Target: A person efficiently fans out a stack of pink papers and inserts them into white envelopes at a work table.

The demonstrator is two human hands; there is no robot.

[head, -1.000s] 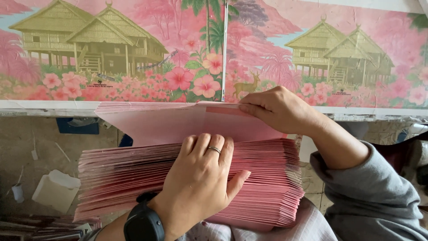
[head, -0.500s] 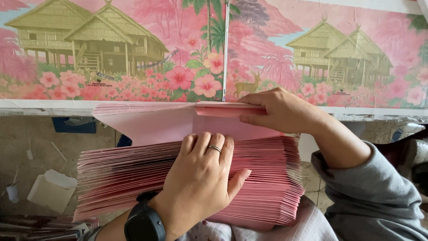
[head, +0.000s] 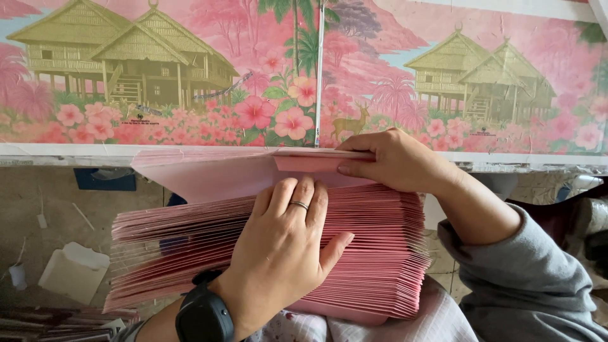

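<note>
A thick fanned stack of pink envelopes point(head: 380, 266) rests on my lap, on a pale floral cloth point(head: 380, 326). My left hand point(head: 285, 253), with a ring and a black wristwatch, lies flat on the front of the stack, fingers spread. My right hand point(head: 396, 158), in a grey sleeve, pinches the folded flap of the top pink envelope point(head: 209, 174), which is lifted above the rest at the back of the stack.
Behind the stack stands a wall panel point(head: 304, 76) painted with houses, palms and pink flowers above a white ledge point(head: 69, 152). A cream envelope point(head: 73, 272) lies on the floor at the lower left, beside a pile of dark sheets point(head: 50, 320).
Both hands stay in nearly the same place on the stack. My right hand has shifted slightly along the top envelope's flap.
</note>
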